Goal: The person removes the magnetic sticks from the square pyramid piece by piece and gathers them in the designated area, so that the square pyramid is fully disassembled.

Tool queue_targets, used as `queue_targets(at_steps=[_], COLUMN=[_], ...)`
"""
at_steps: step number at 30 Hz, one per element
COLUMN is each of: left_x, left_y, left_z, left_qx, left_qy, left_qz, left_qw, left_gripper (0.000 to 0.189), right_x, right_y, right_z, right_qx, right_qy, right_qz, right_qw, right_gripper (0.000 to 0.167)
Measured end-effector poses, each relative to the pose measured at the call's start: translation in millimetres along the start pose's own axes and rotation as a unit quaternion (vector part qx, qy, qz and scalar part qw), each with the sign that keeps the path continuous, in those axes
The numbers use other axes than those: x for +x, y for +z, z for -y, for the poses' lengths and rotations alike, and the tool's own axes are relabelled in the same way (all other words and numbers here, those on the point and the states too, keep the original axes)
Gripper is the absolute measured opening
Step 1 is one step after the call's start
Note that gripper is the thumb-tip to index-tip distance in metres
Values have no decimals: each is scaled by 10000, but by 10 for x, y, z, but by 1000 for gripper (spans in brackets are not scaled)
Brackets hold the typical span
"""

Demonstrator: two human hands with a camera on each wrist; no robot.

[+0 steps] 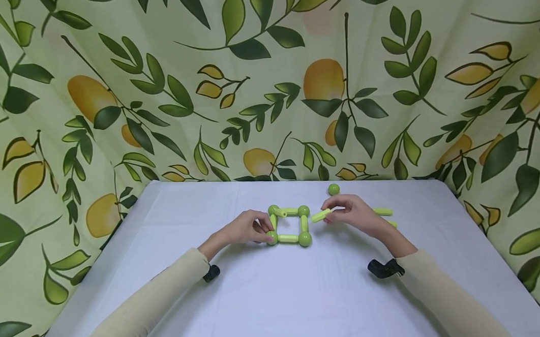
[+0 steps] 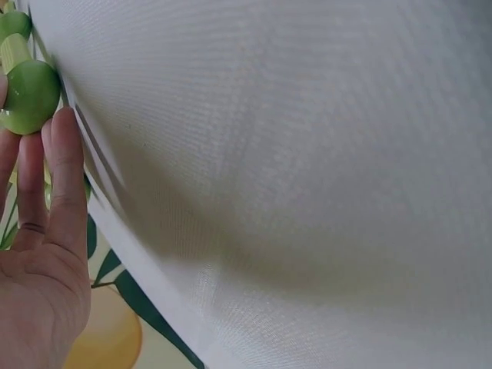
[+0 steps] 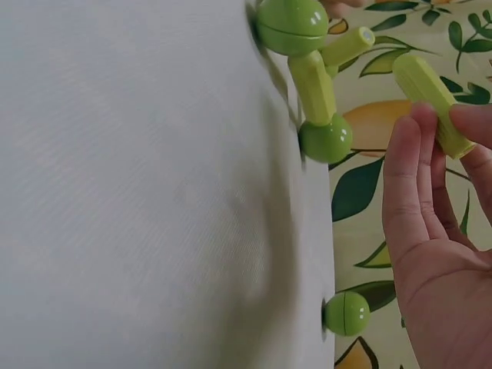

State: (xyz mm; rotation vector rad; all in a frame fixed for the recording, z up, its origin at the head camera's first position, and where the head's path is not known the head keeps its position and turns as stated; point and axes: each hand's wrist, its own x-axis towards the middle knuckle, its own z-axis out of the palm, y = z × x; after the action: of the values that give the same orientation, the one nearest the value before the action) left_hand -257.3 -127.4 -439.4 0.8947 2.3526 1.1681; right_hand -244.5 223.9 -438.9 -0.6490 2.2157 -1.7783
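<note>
A square (image 1: 289,238) of light-green rods with green balls at its corners lies on the table. The fingers of my left hand (image 1: 244,227) hold its near-left ball (image 1: 272,238), which also shows in the left wrist view as a shiny green ball (image 2: 32,96). From the far-left ball (image 1: 273,209) another short rod (image 1: 281,213) seems to stick up. To the right of the square, my right hand (image 1: 352,215) pinches a loose rod (image 1: 320,215) between thumb and fingers, apart from the square. The right wrist view shows this ridged rod (image 3: 430,96) tilted.
A loose green ball (image 1: 333,189) lies near the table's back edge. Two more rods, one of them the far rod (image 1: 383,212), lie right of my right hand, partly hidden. A leaf-patterned curtain (image 1: 267,112) hangs behind the white table (image 1: 277,300).
</note>
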Motion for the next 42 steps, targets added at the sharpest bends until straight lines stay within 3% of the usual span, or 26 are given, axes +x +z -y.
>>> queue_targets(at_steps=[10, 25, 34, 42], left_x=[-1, -3, -8, -7], left_y=[5, 1, -12, -7], left_z=[13, -15, -29, -26], left_qx=[23, 64, 96, 131], left_qy=[33, 27, 95, 79], left_qz=[-9, 10, 24, 41], left_qw=[10000, 10000, 9999, 9999], left_gripper=[17, 18, 18, 18], right_x=[-227, -637, -879, -1086], right_y=[-142, -387, -548, -690], right_z=[-45, -105, -109, -130], right_qx=[117, -415, -938, -1426], right_qy=[257, 591, 224, 232], right_qz=[-262, -770, -1045, -1190], right_qw=[9993, 9944, 9898, 9823], right_gripper=[20, 25, 25, 23])
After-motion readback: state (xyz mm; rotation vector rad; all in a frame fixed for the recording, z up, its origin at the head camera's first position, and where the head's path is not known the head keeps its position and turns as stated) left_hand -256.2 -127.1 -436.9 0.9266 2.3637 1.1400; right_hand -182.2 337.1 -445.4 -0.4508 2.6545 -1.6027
